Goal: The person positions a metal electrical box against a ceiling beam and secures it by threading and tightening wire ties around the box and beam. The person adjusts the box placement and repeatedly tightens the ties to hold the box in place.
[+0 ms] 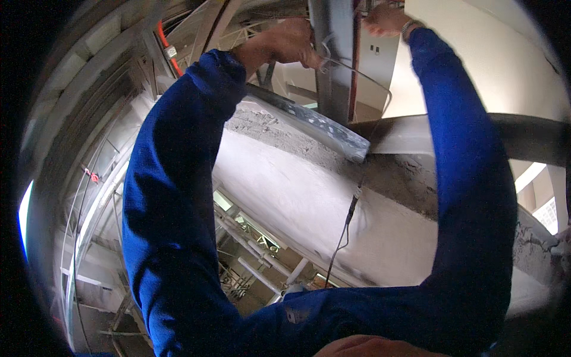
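Both my arms, in blue sleeves, reach up toward an upright grey steel post (334,89). On its left side my left hand (288,43) is closed, fingers pinched at a thin bent grey wire (363,75). The wire has small loops near my fingertips, crosses in front of the post and curves downward on the right. Right of the post my right hand (385,21) is raised, with a band at the wrist. Its fingers are smeared and partly cut off by the upper edge, so their grip is unclear.
A paint-spotted metal beam (321,124) slants below my hands, above a white wall (285,178) with a rough cement top. A dark cord (350,217) hangs down that wall. Another steel beam (404,134) runs right. Scaffold pipes (256,256) show far below; an orange strap (168,44) is at upper left.
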### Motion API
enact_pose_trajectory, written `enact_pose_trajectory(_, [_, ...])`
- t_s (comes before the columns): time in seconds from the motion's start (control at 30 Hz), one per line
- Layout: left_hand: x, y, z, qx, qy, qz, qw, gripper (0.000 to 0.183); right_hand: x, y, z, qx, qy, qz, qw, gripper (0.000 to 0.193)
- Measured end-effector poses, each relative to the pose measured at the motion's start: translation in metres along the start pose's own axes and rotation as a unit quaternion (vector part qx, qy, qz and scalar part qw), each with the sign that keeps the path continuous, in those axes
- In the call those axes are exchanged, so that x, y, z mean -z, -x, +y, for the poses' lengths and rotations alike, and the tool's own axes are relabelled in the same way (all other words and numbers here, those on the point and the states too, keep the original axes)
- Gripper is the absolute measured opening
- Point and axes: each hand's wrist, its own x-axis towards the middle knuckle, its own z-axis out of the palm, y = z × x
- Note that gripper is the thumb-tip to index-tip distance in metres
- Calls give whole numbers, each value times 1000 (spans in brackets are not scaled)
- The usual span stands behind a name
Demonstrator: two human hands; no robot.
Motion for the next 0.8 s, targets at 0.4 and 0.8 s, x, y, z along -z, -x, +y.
enact_pose_trajectory(0.4, [8,-5,-5,79,8,-58,995,38,-119,-25,-96,-191,-422,330,822,27])
enact_pose_trajectory(0.8, [5,-12,-4,120,-8,-64,991,25,-151,-53,-94,-107,-414,293,855,26])
